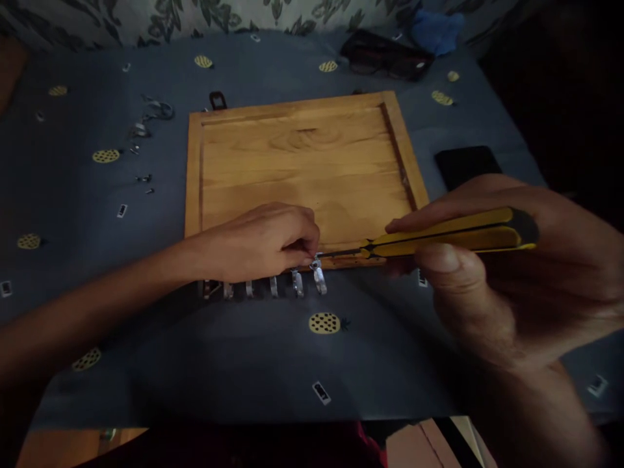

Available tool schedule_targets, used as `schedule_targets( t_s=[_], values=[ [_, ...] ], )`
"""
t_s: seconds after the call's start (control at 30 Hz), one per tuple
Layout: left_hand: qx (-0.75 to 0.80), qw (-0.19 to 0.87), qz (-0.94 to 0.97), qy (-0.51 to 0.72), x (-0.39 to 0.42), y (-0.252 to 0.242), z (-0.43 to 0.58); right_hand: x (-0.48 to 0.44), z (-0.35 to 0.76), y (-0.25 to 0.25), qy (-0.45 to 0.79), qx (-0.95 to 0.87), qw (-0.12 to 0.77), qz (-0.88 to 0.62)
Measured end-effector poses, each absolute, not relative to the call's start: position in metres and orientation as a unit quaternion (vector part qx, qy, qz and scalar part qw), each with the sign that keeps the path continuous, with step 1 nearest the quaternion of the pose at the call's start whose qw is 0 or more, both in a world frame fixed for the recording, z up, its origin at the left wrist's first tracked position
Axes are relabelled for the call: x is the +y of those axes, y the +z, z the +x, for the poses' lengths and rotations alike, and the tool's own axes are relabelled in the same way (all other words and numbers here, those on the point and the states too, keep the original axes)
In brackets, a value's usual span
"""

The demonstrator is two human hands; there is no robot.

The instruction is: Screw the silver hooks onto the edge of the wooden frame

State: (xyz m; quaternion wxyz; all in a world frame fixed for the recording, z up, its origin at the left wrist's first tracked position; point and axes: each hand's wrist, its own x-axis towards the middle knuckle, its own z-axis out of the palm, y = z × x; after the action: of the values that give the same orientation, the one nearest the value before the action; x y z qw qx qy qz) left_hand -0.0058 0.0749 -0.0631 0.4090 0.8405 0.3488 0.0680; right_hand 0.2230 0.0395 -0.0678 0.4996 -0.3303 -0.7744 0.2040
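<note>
Tablecloth (219, 377), pineapple-printed, under wooden panel (302, 169); leaf-patterned backdrop (244, 16) beyond

1 view: camera on the person's head, facing forward and steeply down from over the near edge of the tablecloth (219, 364). Wide take. That cloth fills most of the view, its near edge crossing low at 6 o'clock, close to level, with dark red cloth (336, 445) beneath it. Floral fabric (146, 19) closes off 12 o'clock. Wooden panel (292, 169) sits mid-view, a little toward 12 o'clock, seen from above at a slant, far side looking narrower. Right hand (526, 286), at 3 o'clock, is nearest the camera, large. Left hand (263, 237) is farther off, close to centre, its forearm (121, 292) toward 8 o'clock.
</note>
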Motion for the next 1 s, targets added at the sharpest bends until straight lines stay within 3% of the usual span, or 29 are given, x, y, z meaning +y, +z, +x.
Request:
schedule_targets(
  t_s=[0.57, 1.0],
  values=[
    [0.407, 0.372, 0.834, 0.005, 0.07, -0.054, 0.008, 0.038, 0.216, -0.053, 0.178, -0.773, 0.48, -0.375],
    [0.419, 0.384, 0.822, 0.042, 0.07, -0.05, 0.011, 0.033, 0.219, -0.055, 0.14, -0.8, 0.445, -0.377]
  ],
)
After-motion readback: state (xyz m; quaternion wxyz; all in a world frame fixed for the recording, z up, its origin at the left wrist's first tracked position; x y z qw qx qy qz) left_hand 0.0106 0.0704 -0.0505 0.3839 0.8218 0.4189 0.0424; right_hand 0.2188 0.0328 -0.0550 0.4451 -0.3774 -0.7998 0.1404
